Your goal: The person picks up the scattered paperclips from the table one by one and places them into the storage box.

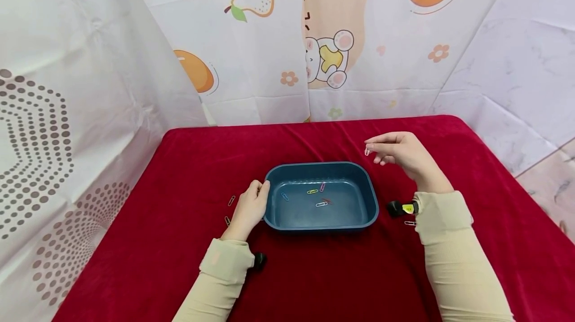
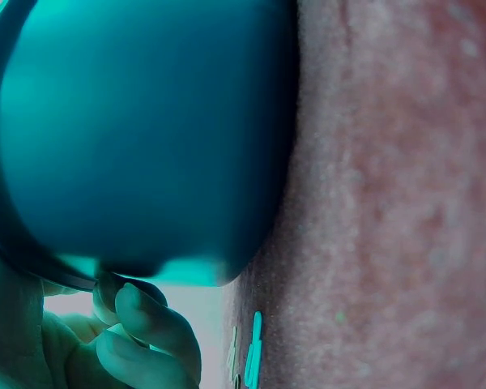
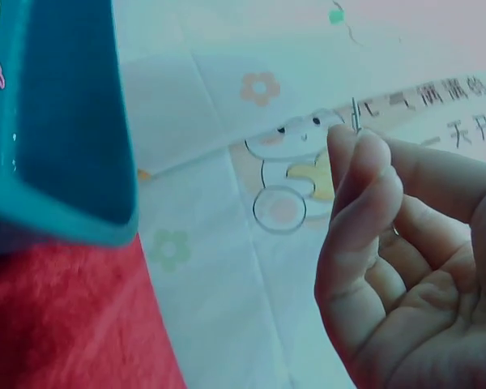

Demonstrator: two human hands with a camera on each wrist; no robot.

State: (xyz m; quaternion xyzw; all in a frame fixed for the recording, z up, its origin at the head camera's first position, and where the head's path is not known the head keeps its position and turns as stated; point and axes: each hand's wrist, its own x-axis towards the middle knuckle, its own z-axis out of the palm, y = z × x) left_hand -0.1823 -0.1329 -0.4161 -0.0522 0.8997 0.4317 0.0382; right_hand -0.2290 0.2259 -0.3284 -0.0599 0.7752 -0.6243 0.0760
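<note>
A blue rectangular basin (image 1: 321, 227) stands on the red cloth. At its left end my left hand (image 1: 249, 207) grips the rim, thumb on top; the left wrist view shows curled fingers (image 2: 150, 328) against the basin's outer wall (image 2: 146, 146). Beyond the basin's far right corner, raised in the air, my right hand (image 1: 402, 152) pinches a whitish paper clip (image 1: 367, 152) between thumb and forefinger. Inside the basin lie a blue clip (image 1: 285, 196), a yellow clip (image 1: 312, 191), a pink clip (image 1: 322, 187), a white clip (image 1: 321, 204) and something thin and red (image 1: 327, 200).
Left of the basin, two pale paper clips lie on the cloth, one farther back (image 1: 231, 200) and a nearer clip (image 1: 227, 220) beside the left hand. Another clip (image 1: 410, 223) lies by the right cuff. A printed curtain (image 1: 269, 62) hangs behind the table.
</note>
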